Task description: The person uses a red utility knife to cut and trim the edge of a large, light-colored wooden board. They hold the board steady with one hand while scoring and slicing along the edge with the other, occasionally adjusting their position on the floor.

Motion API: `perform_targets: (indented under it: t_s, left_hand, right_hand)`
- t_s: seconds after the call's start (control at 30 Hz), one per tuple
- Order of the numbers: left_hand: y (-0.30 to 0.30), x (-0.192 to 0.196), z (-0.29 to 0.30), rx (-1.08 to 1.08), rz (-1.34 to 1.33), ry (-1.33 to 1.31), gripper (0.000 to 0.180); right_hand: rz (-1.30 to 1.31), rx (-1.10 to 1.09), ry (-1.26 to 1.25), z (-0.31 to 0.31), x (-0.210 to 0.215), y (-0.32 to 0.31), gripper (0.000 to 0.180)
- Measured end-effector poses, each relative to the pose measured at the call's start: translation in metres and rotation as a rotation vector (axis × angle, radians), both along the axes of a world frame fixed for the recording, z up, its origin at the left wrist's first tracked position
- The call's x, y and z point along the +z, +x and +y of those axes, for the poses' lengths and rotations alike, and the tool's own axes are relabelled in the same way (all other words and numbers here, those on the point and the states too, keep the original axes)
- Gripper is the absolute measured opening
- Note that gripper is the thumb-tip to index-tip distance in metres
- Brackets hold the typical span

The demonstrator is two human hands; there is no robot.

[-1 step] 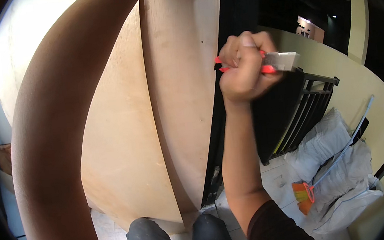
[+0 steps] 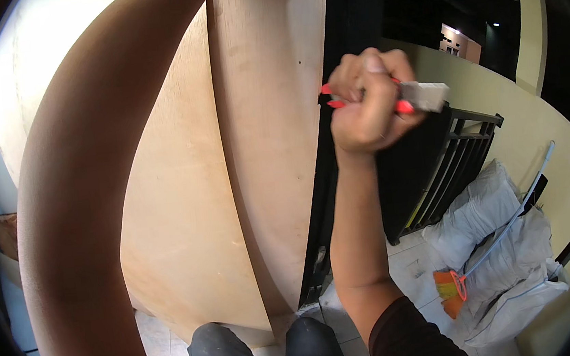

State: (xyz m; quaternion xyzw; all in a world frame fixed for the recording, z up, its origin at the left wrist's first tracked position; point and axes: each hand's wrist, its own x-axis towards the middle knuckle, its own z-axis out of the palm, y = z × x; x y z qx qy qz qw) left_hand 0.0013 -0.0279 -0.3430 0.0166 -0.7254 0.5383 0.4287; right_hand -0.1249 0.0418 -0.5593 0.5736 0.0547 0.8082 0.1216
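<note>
My right hand is raised in a fist, shut on a tool with a red handle and a flat grey metal head. The grey head sticks out to the right of the fist. The hand is just right of the edge of a tall upright plywood panel and in front of a black vertical frame. My left forearm rises along the plywood on the left and leaves the picture at the top, so that hand is hidden.
A second plywood sheet leans behind my left arm. A black metal railing stands at the right, with white sacks and an orange-bristled broom on the tiled floor. My dark shoes are below.
</note>
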Motion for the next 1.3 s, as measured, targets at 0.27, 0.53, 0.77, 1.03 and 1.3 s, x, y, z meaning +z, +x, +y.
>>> perform_targets:
  t_s: [0.27, 0.53, 0.77, 1.03, 1.3]
  left_hand:
    - [0.001, -0.002, 0.005, -0.039, -0.013, 0.047, 0.039]
    - [-0.001, 0.002, 0.002, -0.036, -0.003, 0.021, 0.039]
    - [0.002, -0.003, 0.003, -0.013, 0.022, 0.057, 0.039]
    - [0.0, 0.0, -0.002, -0.057, 0.011, 0.012, 0.039]
    - [0.003, 0.002, -0.002, -0.046, 0.004, 0.004, 0.039]
  right_hand:
    - [-0.034, -0.063, -0.041, 0.006, 0.0, -0.001, 0.017]
    - [0.045, -0.016, -0.066, 0.015, 0.001, -0.006, 0.022]
    - [0.116, 0.118, -0.076, 0.039, -0.002, -0.017, 0.025]
    - [0.1, 0.172, -0.118, 0.03, 0.013, -0.006, 0.018]
    - [0.181, 0.038, -0.13, 0.063, 0.028, -0.011, 0.016]
